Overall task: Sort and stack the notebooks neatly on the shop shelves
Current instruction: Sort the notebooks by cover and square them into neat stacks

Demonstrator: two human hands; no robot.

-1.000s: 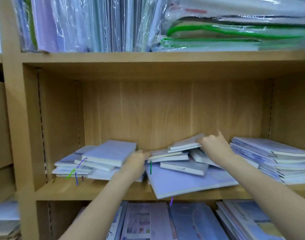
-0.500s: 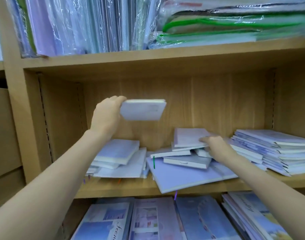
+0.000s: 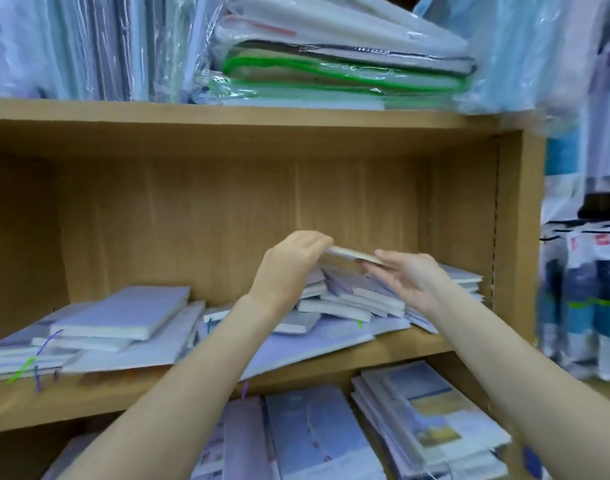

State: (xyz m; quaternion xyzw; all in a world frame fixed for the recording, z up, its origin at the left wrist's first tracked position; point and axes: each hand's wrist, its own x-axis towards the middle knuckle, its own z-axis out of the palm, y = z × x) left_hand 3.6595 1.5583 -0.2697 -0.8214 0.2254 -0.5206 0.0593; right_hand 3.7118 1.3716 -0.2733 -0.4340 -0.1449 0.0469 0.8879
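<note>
My left hand point(image 3: 289, 263) grips a small pale notebook point(image 3: 350, 255) by its left end and holds it above the middle pile point(image 3: 345, 299) of notebooks on the wooden shelf point(image 3: 393, 351). My right hand point(image 3: 409, 275) touches the notebook's right end with fingers nearly straight, palm turned up. Below the hands lies a loose heap of small lilac and white notebooks on a large lilac notebook point(image 3: 314, 344). A second pile point(image 3: 123, 317) of notebooks sits at the shelf's left. A stack at the right point(image 3: 466, 277) is mostly hidden behind my right hand.
The shelf above carries plastic-wrapped folders point(image 3: 331, 64) and upright packs point(image 3: 89, 46). The shelf below holds several large notebooks point(image 3: 428, 417) with printed covers. The shelf's side wall point(image 3: 518, 237) stands at the right, with packaged goods point(image 3: 587, 299) beyond it.
My left hand carried the small notebook from the upper left over to the middle pile. My right hand lifted off the pile to meet it. The view swung to the right.
</note>
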